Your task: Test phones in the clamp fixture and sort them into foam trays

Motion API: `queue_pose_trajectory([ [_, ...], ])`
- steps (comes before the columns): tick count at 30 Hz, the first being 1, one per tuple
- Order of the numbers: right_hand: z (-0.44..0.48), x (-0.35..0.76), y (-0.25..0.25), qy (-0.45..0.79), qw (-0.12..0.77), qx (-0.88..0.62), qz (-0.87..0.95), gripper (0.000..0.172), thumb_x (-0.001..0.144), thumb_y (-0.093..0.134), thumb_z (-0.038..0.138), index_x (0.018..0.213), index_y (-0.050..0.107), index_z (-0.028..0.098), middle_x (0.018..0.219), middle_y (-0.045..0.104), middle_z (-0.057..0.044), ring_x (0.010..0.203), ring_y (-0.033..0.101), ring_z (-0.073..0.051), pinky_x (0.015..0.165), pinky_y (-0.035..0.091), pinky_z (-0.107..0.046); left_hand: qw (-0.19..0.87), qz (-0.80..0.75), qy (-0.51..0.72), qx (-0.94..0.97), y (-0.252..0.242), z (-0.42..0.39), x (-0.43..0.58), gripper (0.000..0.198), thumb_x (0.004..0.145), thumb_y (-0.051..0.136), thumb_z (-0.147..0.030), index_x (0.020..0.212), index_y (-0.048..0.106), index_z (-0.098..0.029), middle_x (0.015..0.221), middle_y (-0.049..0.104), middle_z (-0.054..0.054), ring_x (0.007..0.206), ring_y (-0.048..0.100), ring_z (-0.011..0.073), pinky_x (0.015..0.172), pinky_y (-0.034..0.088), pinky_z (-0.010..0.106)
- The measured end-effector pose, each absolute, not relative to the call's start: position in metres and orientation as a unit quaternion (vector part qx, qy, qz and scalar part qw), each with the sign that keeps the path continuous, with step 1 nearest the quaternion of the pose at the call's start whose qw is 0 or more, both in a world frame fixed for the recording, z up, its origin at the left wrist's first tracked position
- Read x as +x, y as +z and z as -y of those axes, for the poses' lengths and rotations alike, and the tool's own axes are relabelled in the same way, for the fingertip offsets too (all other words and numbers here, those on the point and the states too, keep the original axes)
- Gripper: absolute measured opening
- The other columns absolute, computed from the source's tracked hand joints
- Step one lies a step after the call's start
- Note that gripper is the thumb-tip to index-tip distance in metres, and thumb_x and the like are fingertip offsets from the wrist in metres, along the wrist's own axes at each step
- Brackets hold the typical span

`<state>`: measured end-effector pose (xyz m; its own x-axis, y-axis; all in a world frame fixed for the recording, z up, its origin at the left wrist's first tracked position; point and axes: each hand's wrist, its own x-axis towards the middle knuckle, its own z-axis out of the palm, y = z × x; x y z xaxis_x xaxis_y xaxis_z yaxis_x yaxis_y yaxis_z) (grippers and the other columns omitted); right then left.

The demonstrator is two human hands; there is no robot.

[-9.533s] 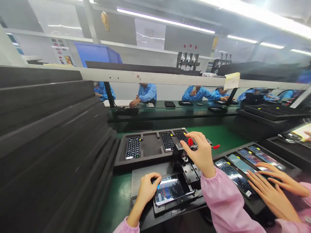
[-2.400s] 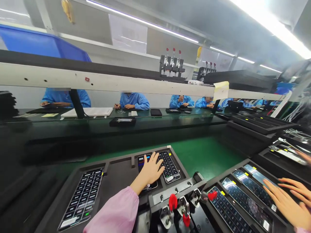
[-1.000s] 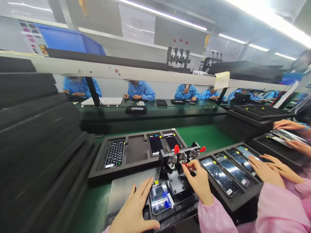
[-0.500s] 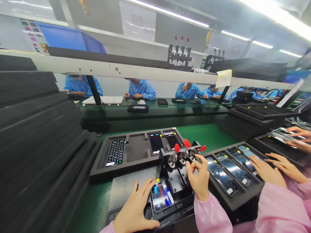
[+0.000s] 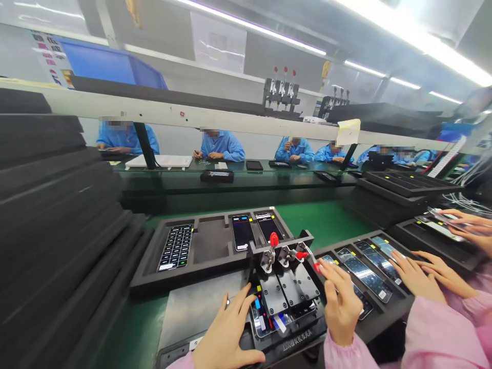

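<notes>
We've got the left hand [image 5: 226,333] open, fingers spread beside a phone [image 5: 261,322] lying under black fixture plates [image 5: 286,292], lower center; right hand [image 5: 340,307] curled near a red toggle-clamp handle [image 5: 302,254], grip unclear.

No words can be read clearly here. The black clamping jig [image 5: 286,302] has a row of small white letters [image 5: 295,346] on its front edge — too blurry to read. Far behind the jig, a poster [image 5: 52,59] on the wall shows pink and dark print — too small. In the tray [image 5: 388,312] beside the jig, the phones [image 5: 365,271] have white stickers [image 5: 384,294] — too tiny as well.
</notes>
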<state>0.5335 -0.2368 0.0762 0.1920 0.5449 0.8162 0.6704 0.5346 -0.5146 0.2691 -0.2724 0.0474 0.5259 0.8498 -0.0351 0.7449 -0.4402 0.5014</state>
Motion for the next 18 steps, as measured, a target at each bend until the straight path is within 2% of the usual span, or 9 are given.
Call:
queue_pose_trajectory([
  [3,0.238,0.535,0.042,-0.052,0.527,-0.528,0.664,0.03,0.09,0.041,0.029,0.111,0.062,0.025,0.136,0.042,-0.007,0.125,0.035,-0.03,0.097,0.032,-0.057,0.235,-0.475,0.11,0.841,0.043,0.272,0.269,0.093,0.059,0.058,-0.074,0.134,0.032,-0.024,0.149,0.016,0.015,0.135,0.02,0.0325,0.107,0.011,0.062],
  [6,0.236,0.535,0.03,-0.025,0.493,-0.556,0.668,0.033,0.091,0.036,0.033,0.114,0.06,0.027,0.145,0.026,-0.003,0.13,0.025,-0.032,0.101,0.022,-0.061,0.242,-0.466,0.12,0.842,0.047,0.273,0.265,0.092,0.057,0.062,-0.071,0.133,0.033,-0.027,0.15,0.017,0.014,0.133,0.023,0.035,0.107,0.013,0.062],
  [8,0.239,0.536,0.028,-0.021,0.535,-0.544,0.646,0.035,0.091,0.035,0.033,0.113,0.061,0.026,0.142,0.031,-0.005,0.127,0.031,-0.032,0.101,0.024,-0.06,0.247,-0.473,0.157,0.831,0.059,0.272,0.257,0.087,0.058,0.065,-0.066,0.131,0.035,-0.028,0.147,0.027,0.011,0.13,0.032,0.0339,0.107,0.023,0.056],
  [9,0.242,0.537,0.025,-0.026,0.564,-0.534,0.629,0.035,0.091,0.035,0.032,0.113,0.061,0.026,0.138,0.036,-0.006,0.123,0.037,-0.032,0.099,0.027,-0.059,0.245,-0.485,0.184,0.819,0.068,0.27,0.252,0.076,0.064,0.064,-0.062,0.127,0.038,-0.028,0.142,0.036,0.01,0.125,0.039,0.0313,0.104,0.031,0.05],
  [11,0.248,0.539,0.017,-0.048,0.612,-0.518,0.596,0.033,0.089,0.037,0.031,0.113,0.061,0.028,0.127,0.047,-0.007,0.114,0.046,-0.031,0.095,0.032,-0.058,0.222,-0.521,0.243,0.787,0.092,0.254,0.243,0.039,0.083,0.05,-0.047,0.115,0.046,-0.026,0.123,0.055,0.006,0.11,0.053,0.0234,0.093,0.044,0.037],
  [12,0.25,0.539,0.011,-0.057,0.624,-0.516,0.584,0.033,0.088,0.038,0.031,0.112,0.061,0.03,0.122,0.05,-0.007,0.11,0.049,-0.032,0.092,0.035,-0.058,0.199,-0.536,0.266,0.776,0.105,0.241,0.24,0.024,0.09,0.04,-0.04,0.106,0.05,-0.025,0.111,0.06,0.004,0.102,0.056,0.0201,0.089,0.046,0.033],
  [13,0.252,0.539,0.006,-0.064,0.631,-0.519,0.573,0.033,0.087,0.039,0.032,0.111,0.061,0.033,0.117,0.053,-0.006,0.106,0.051,-0.032,0.09,0.036,-0.058,0.165,-0.538,0.279,0.778,0.117,0.222,0.238,0.023,0.092,0.034,-0.036,0.099,0.052,-0.024,0.104,0.061,0.004,0.097,0.057,0.0185,0.087,0.046,0.032],
  [16,0.252,0.538,-0.009,-0.084,0.643,-0.535,0.541,0.033,0.082,0.041,0.036,0.109,0.06,0.042,0.107,0.057,-0.006,0.096,0.055,-0.035,0.083,0.041,-0.059,0.011,-0.535,0.255,0.806,0.135,0.148,0.245,0.024,0.092,0.033,-0.03,0.104,0.053,-0.023,0.113,0.056,0.005,0.109,0.049,0.0198,0.096,0.039,0.038],
  [18,0.249,0.539,-0.016,-0.104,0.645,-0.542,0.529,0.035,0.08,0.041,0.038,0.109,0.059,0.045,0.102,0.059,-0.007,0.091,0.057,-0.036,0.076,0.044,-0.059,-0.011,-0.542,0.233,0.807,0.13,0.095,0.256,0.028,0.091,0.035,-0.028,0.113,0.052,-0.024,0.124,0.05,0.007,0.119,0.042,0.0241,0.099,0.034,0.05],
])
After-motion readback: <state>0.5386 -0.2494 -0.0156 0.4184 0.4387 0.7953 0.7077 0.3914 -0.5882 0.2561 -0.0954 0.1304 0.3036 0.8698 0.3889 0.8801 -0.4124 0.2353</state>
